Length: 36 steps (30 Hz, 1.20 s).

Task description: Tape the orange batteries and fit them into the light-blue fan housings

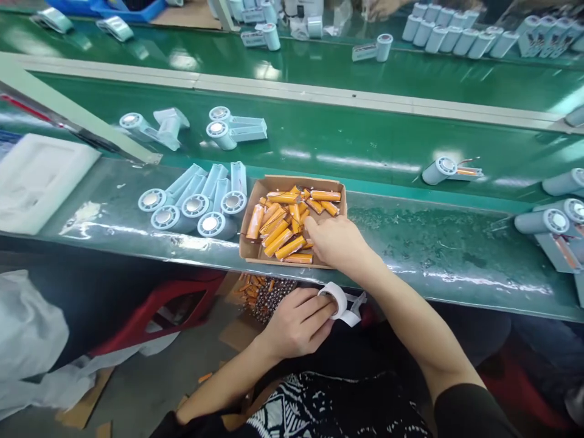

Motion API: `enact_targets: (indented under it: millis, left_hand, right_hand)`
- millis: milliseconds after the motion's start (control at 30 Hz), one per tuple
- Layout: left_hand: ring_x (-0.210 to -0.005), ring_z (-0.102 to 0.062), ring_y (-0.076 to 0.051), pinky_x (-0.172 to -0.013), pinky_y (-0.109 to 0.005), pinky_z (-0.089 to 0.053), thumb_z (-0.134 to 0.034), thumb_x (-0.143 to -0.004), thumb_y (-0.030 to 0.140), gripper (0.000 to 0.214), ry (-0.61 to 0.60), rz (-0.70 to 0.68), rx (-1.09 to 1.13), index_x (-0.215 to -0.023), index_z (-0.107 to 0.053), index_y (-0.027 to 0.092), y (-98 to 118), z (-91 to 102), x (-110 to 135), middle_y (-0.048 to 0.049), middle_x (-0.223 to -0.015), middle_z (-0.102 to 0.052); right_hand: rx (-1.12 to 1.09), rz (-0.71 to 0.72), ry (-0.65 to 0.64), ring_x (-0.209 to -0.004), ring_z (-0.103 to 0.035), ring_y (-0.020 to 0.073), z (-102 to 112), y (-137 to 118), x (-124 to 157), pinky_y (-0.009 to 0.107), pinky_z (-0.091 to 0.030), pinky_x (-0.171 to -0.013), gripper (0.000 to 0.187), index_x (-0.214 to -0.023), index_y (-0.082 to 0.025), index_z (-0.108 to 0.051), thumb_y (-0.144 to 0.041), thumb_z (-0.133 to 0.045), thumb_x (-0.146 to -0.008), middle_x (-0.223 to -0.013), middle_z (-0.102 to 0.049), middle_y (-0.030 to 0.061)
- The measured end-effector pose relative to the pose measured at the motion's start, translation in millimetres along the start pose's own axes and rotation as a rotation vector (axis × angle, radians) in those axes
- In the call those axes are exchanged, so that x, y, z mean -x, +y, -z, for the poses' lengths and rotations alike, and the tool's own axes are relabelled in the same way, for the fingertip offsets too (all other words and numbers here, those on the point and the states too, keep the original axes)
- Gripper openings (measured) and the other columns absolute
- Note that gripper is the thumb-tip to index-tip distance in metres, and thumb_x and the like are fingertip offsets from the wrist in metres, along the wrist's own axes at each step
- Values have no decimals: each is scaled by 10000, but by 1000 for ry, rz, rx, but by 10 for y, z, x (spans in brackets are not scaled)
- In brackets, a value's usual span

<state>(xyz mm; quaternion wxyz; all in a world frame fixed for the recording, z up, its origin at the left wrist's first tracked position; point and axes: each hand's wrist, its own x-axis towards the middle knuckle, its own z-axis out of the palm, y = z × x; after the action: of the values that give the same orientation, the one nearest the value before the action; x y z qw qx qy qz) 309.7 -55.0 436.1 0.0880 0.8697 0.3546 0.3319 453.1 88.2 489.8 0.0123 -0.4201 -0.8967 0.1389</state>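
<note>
My left hand (298, 322) is below the bench edge, with its fingers through and around a roll of white tape (336, 298). A loose end of the tape hangs off to the right. My right hand (337, 240) reaches over the right side of a shallow cardboard box (292, 263). Its fingers are curled together among orange battery cells (277, 241); whatever the fingertips pinch is hidden. Several cells lie jumbled in the box, some with thin wires and white ends. Left of the box stand several light-blue fan housings (196, 205) with long open handles.
Behind the bench runs a green conveyor (319, 140) carrying more blue housings (223, 135). One housing at right (438, 170) has an orange cell in its handle. White foam (43, 176) lies at far left. A red stool (164, 310) and a container of orange cells (255, 292) are below.
</note>
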Motion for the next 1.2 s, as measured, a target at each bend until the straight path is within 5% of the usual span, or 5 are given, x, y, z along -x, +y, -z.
enact_targets:
  millis: [167, 367, 533, 800, 1200]
  left_hand:
    - [-885, -683, -217, -783, -366, -593, -634, -908, 103, 202, -19, -27, 37, -1092, -703, 150, 73, -104, -58, -84, -966, -782]
    - [-890, -663, -207, -745, -337, -556, -681, -948, 152, 163, -95, -109, 86, -1109, -704, 150, 145, -203, -179, -75, -959, -767]
    - [-894, -639, -205, -732, -332, -527, -550, -1031, 110, 179, -205, -238, 82, -1107, -708, 145, 136, -274, -302, -67, -998, -766]
    - [-929, -631, -206, -786, -335, -539, -571, -1024, 102, 177, -417, -445, 6, -1124, -717, 95, 235, -462, -482, -86, -1005, -728]
    - [-1139, -643, -290, -948, -419, -593, -623, -1030, 273, 243, -439, -310, 4, -1168, -706, 91, 367, -628, -522, -118, -1114, -720]
  right_hand:
    - [-546, 33, 449, -1064, -686, 216, 56, 402, 563, 365, -551, -953, 177, -1179, -197, -665, -198, -605, -1013, -1185, -705, 96]
    - [-1363, -175, 805, -947, -749, 220, -321, 553, 1432, 387, -664, -790, 357, -1162, -272, -598, -390, -809, -901, -1095, -746, 53]
    - [-1498, -275, 568, -763, -732, 158, -480, 496, 2060, 337, -667, -677, 367, -1326, -253, -608, -295, -716, -978, -1256, -744, 111]
    - [-975, -388, 186, -979, -753, 202, -489, 485, 2337, 355, -636, -882, 389, -1355, -234, -700, -176, -633, -976, -1186, -773, 96]
    - [-1136, -600, 239, -790, -716, 163, -795, 280, 2542, 271, -618, -762, 395, -1400, -200, -679, -290, -616, -1020, -927, -775, 29]
